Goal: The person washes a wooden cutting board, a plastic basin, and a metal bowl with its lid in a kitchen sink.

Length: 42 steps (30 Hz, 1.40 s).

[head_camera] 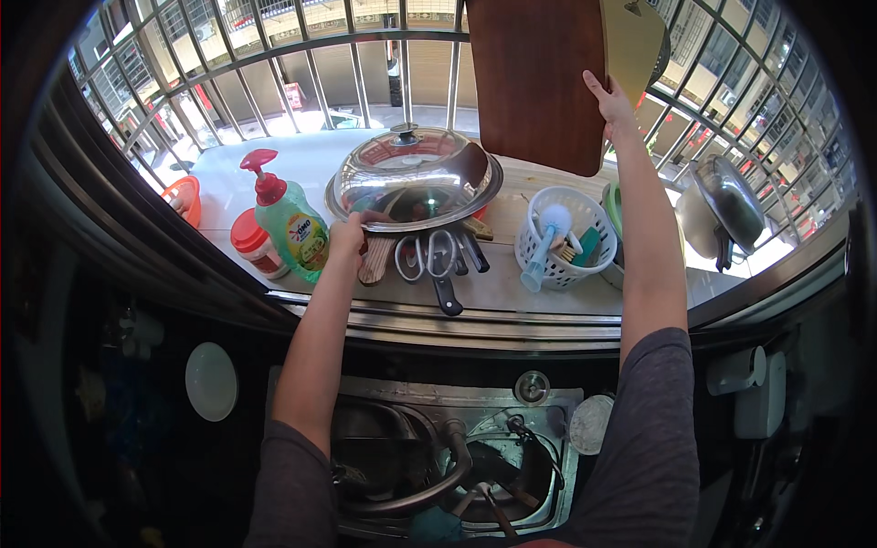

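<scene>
My left hand (355,233) grips the near left rim of a domed metal pot lid (418,171) with a black knob. Beneath the lid's near edge stick out white-handled scissors (428,257), black-handled knives (449,294) and a bundle of wooden chopsticks (377,260). My right hand (613,109) is raised at the right edge of a brown wooden cutting board (538,89), thumb on its face and the other fingers hidden behind. The board stands upright before the window bars, beside a yellowish board or lid (634,48).
Left of the lid stand a green pump bottle (294,229), a red-lidded jar (259,243) and an orange basket (185,198). A white perforated basket (565,236) holds brushes; a metal pan (719,205) is farther right. Below lies a double steel sink (425,392) with a curved faucet (455,466) and pans.
</scene>
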### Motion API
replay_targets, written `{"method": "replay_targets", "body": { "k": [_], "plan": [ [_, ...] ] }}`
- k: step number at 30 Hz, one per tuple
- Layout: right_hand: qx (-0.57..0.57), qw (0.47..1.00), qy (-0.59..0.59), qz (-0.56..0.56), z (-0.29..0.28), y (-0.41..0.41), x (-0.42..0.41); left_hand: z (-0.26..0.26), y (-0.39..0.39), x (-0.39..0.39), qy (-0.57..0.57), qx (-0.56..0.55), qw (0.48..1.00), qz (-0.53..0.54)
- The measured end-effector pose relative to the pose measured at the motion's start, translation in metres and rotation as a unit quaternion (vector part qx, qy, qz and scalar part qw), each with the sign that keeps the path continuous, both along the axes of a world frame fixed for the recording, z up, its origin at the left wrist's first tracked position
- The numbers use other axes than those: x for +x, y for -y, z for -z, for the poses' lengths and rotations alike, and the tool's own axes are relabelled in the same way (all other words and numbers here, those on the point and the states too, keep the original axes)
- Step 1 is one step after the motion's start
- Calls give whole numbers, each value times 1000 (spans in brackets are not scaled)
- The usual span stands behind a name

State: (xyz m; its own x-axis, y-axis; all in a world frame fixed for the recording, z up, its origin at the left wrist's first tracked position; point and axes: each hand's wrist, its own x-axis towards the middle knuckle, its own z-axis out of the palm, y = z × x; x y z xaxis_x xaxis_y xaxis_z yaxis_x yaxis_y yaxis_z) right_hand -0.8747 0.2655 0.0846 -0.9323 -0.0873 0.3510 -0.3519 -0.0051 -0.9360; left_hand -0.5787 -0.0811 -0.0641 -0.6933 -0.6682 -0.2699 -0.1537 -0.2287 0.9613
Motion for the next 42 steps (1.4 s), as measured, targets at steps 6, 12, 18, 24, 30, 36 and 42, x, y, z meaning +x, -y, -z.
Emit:
{"method": "replay_targets", "body": {
  "k": [6, 12, 18, 24, 30, 36, 42],
  "plan": [
    [-22, 999, -22, -26, 0, 0, 11, 18, 15, 4, 15, -4, 1000, 3],
    [10, 999, -36, -33, -17, -25, 10, 6, 0, 8, -30, -5, 1000, 1],
    [27, 998, -17, -60, -28, -34, 13, 14, 9, 9, -15, -8, 1000, 16],
    [44, 997, -38, -42, -9, -39, -14, 22, 9, 1, -15, -15, 1000, 10],
    [49, 998, -38, -14, -6, -24, 6, 18, 9, 8, -21, -5, 1000, 15],
    [52, 994, -71, -65, 1, -28, -21, 36, 20, 0, -22, -11, 999, 36],
    [159, 979, -119, 37, 11, -2, -41, 51, 32, -3, 16, -20, 999, 30]
  ]
}}
